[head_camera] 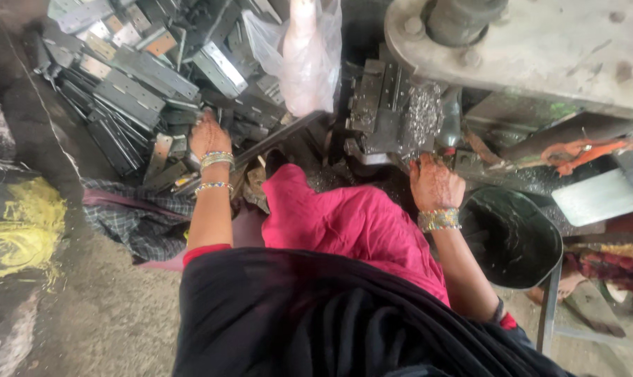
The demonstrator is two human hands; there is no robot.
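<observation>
My left hand (pixel 208 134) reaches forward into a heap of flat grey metal brackets (pixel 145 77) at the upper left; its fingers are buried among the pieces, so the grip is hidden. My right hand (pixel 434 180) rests at the base of a press machine (pixel 393 115), beside a mound of shiny metal shavings (pixel 423 115); its fingertips are out of sight under the tooling. Both wrists wear beaded bangles. Pink cloth (pixel 344 223) and black cloth (pixel 316 321) cover my lap.
A round black bucket (pixel 515 241) stands at my right. A clear plastic bag (pixel 304 56) hangs over the pile. The machine's pale metal body (pixel 540 42) fills the upper right. A checked cloth (pixel 138 216) lies on the dirty floor at left.
</observation>
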